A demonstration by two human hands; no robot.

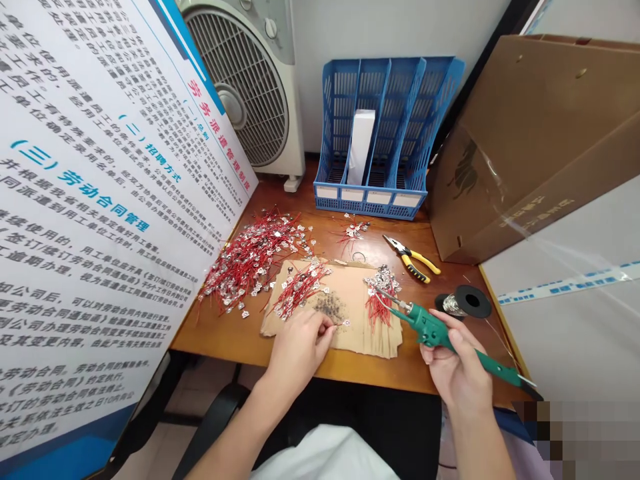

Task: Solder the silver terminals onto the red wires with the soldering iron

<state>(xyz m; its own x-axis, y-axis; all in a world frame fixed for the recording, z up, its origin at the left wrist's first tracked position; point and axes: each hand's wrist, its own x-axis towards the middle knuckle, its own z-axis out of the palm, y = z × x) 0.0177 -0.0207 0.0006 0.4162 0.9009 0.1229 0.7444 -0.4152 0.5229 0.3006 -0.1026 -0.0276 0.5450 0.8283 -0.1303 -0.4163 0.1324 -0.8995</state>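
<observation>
My right hand (457, 363) grips a green soldering iron (430, 327), its metal tip pointing left toward a small bunch of red wires with metal tabs (379, 293). My left hand (300, 343) rests on a scorched piece of cardboard (350, 333), fingers pinched on a small metal tab with a red wire (343, 323) beside a dark burnt patch (330, 305). Another bunch of red wires (300, 283) lies on the cardboard's left part.
A big heap of red wires with tabs (250, 257) lies on the wooden desk (225, 333). Yellow-handled pliers (413, 257), a solder spool (463, 301), a blue file rack (385, 133), a fan (250, 80), a printed board (90, 200) and a cardboard box (530, 147) surround the work area.
</observation>
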